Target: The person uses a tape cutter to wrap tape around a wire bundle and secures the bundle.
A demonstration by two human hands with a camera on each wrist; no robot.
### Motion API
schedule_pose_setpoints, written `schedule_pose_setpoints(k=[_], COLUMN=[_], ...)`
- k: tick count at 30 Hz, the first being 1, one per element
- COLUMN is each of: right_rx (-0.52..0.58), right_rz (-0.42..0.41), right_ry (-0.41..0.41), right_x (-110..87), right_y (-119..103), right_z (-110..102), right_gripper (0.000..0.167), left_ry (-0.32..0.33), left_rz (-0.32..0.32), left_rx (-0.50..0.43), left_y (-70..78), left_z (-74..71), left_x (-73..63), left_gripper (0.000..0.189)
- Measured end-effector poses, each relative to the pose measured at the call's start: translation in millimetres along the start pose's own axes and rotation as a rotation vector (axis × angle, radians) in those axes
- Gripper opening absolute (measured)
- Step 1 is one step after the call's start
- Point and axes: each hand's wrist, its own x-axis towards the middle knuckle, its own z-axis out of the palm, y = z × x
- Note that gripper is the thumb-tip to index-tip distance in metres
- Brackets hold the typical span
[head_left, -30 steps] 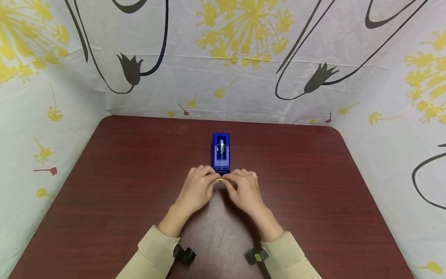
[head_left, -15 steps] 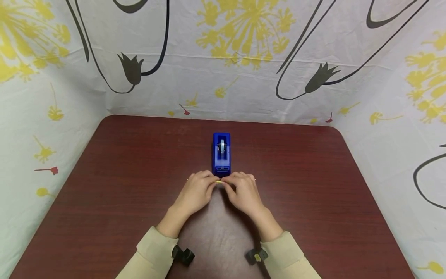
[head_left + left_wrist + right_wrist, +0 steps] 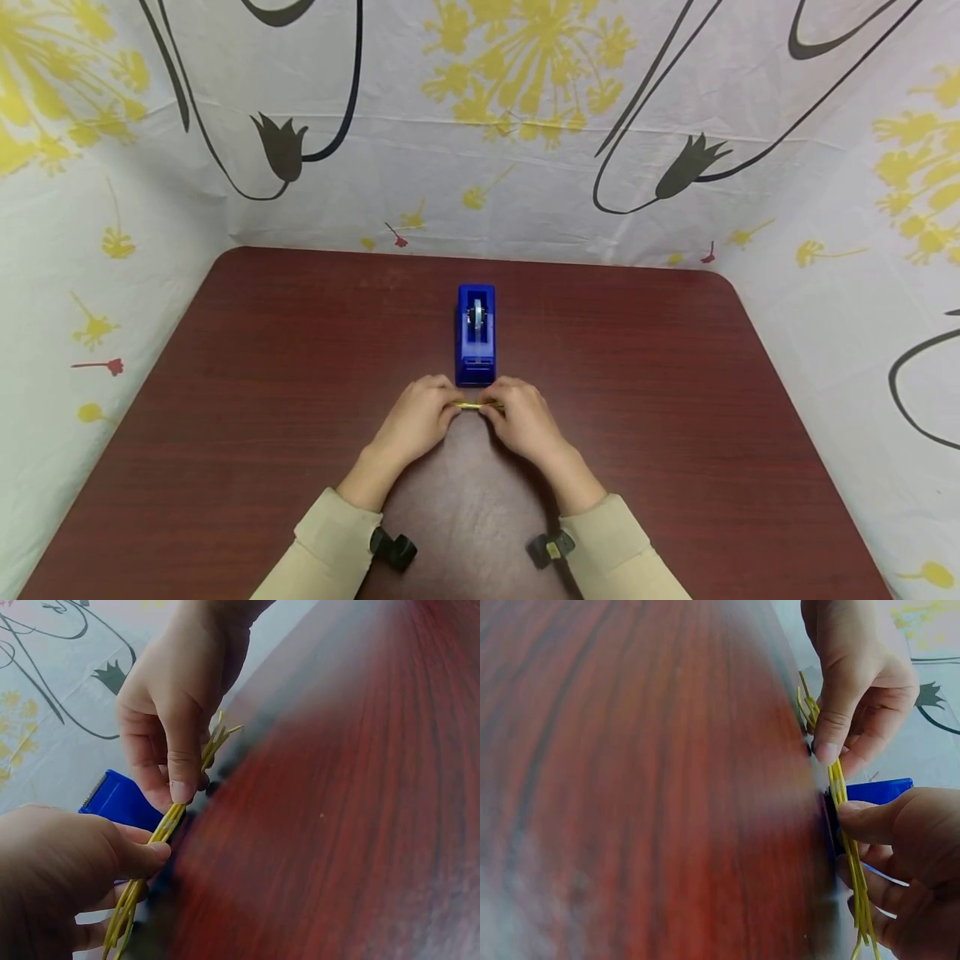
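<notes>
In the head view my left hand (image 3: 422, 417) and right hand (image 3: 523, 418) meet just in front of a blue tape dispenser (image 3: 476, 371). Between them they hold a bundle of thin yellow wires (image 3: 469, 406) crosswise. Seen from the left wrist, the left thumb and fingers pinch the wires (image 3: 124, 911) near the middle, and the right hand (image 3: 176, 697) pinches them further along. A paler, shiny patch shows on the bundle between the thumbs; whether it is tape is hard to tell. The right wrist view shows loose wire ends (image 3: 864, 930) past the right fingers.
The dispenser, with a tape roll (image 3: 477, 317) inside, stands on a dark red-brown table (image 3: 660, 400). A patterned white cloth (image 3: 540, 192) rises behind the table and at both sides. Black wrist cameras (image 3: 393, 550) sit by the sleeves.
Both hands have drawn back from the dispenser toward the body with the wire bundle. A gap now shows between the bundle and the dispenser's front, and more of the bundle is visible.
</notes>
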Motion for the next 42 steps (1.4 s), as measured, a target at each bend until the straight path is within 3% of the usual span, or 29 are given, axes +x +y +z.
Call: schedule_pose_setpoints(k=[10, 21, 28, 31, 38, 42], right_rx=[-0.091, -0.088, -0.086, -0.070, -0.143, -0.177], right_rz=[-0.014, -0.009, -0.003, -0.015, -0.070, -0.057], right_ry=[-0.009, -0.030, -0.040, 0.010, 0.259, 0.336], right_x=[-0.2, -1.3, -0.5, -1.8, -5.5, -8.0], right_y=[1.7, 1.2, 0.6, -1.1, -2.8, -1.7], right_z=[2.3, 1.2, -1.8, -5.3, -14.9, -22.5], right_gripper=[0.007, 0.013, 0.016, 0.018, 0.027, 0.036], left_ry=[-0.004, -0.007, -0.001, 0.039, 0.221, 0.258], left_rz=[-0.013, -0.025, -0.020, -0.026, -0.066, -0.086], left_rx=[0.036, 0.018, 0.066, 0.104, 0.196, 0.225], left_y=[-0.1, -1.4, -0.5, 0.7, 1.7, 0.4], left_z=[1.9, 0.6, -2.2, -6.2, -22.2, -29.4], left_x=[-1.1, -3.2, -3.5, -5.1, -12.4, -18.9], left_gripper=[0.009, 0.010, 0.023, 0.030, 0.033, 0.035])
